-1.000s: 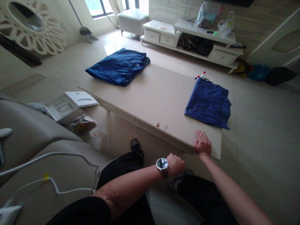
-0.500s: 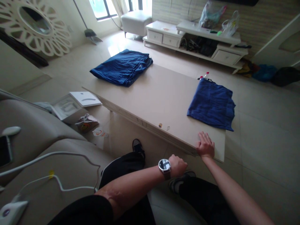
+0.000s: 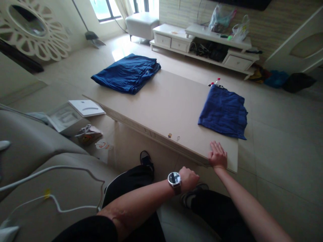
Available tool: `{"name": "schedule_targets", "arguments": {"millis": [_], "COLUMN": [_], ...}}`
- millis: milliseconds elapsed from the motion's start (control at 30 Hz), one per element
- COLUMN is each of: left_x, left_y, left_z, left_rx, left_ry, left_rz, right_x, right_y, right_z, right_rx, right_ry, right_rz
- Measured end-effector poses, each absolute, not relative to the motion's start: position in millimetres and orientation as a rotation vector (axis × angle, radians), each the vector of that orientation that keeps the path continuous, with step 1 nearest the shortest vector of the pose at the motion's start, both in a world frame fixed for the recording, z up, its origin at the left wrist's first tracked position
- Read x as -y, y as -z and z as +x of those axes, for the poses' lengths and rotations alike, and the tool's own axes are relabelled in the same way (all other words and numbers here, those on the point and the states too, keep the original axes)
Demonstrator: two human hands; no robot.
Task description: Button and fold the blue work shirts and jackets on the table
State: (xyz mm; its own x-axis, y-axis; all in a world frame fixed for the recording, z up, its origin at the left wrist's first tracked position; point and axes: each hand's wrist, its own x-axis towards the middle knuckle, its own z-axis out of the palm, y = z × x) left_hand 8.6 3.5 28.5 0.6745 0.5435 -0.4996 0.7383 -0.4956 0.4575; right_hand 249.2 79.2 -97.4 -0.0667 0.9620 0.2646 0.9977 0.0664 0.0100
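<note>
My right hand (image 3: pixel 218 156) lies flat with fingers spread on the near right corner of the low beige table (image 3: pixel 166 104). Just beyond it rests a folded blue cloth (image 3: pixel 224 111). My left hand (image 3: pixel 189 178), a watch on its wrist, hangs below the table's front edge above my knee; its fingers are curled under and I cannot see whether they hold anything. A second, darker blue folded cloth (image 3: pixel 127 72) lies on the table's far left end. Two tiny bits (image 3: pixel 174 136) sit near the front edge.
I sit on a grey sofa (image 3: pixel 37 174) with white cables (image 3: pixel 55 201) across it. An open white box (image 3: pixel 70 116) and wrappers lie on the floor at left. A white TV cabinet (image 3: pixel 204 43) with bags stands at the back, a stool beside it.
Only the camera shifted slightly; both hands and the cloths stay where they were.
</note>
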Motion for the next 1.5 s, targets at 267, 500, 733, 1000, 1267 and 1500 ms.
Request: {"name": "schedule_targets", "arguments": {"millis": [267,500,733,1000,1267,1500], "left_x": [-3,-2,-3,-3,-5,-8], "left_y": [-28,-23,-27,-28,-33,-30], "left_z": [9,11,10,10,10,5], "left_rx": [-0.979,-0.985,-0.982,-0.990,-0.988,-0.985], "left_ry": [0.371,0.373,0.389,0.388,0.394,0.387], "left_rz": [2.216,2.224,2.213,2.219,2.213,2.221], "right_x": [-79,-78,-79,-79,-80,-79], "right_y": [96,93,100,105,108,106], "right_z": [248,247,251,252,254,253], "right_rx": [2.147,2.148,2.132,2.127,2.125,2.140], "right_ry": [0.295,0.287,0.242,0.309,0.319,0.303], "right_rz": [-2.009,-1.996,-1.976,-1.975,-1.962,-1.977]}}
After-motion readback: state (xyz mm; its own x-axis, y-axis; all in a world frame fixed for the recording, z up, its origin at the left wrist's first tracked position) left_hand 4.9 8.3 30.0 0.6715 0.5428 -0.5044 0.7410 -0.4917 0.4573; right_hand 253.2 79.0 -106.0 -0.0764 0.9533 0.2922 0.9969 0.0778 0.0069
